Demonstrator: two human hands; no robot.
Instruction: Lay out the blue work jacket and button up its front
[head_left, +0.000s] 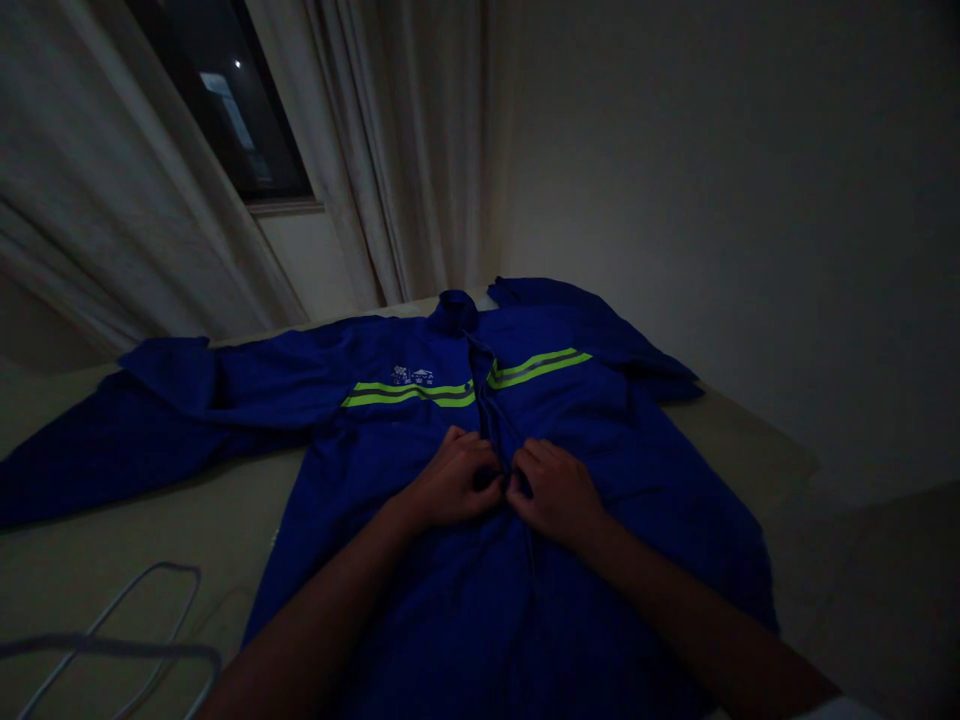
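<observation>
A blue work jacket (420, 420) with yellow-green reflective chest stripes lies face up and spread out on a pale surface (120, 540). Its sleeves stretch to the left and to the far right. My left hand (455, 478) and my right hand (556, 492) meet at the jacket's front opening, halfway down. Both hands have curled fingers pinching the two front edges together. What sits between the fingertips is too small to make out in the dim light.
A wire clothes hanger (112, 640) lies on the surface at the lower left. Pale curtains (360, 150) and a dark window (225, 100) stand behind the surface. A plain wall (712, 200) fills the right side.
</observation>
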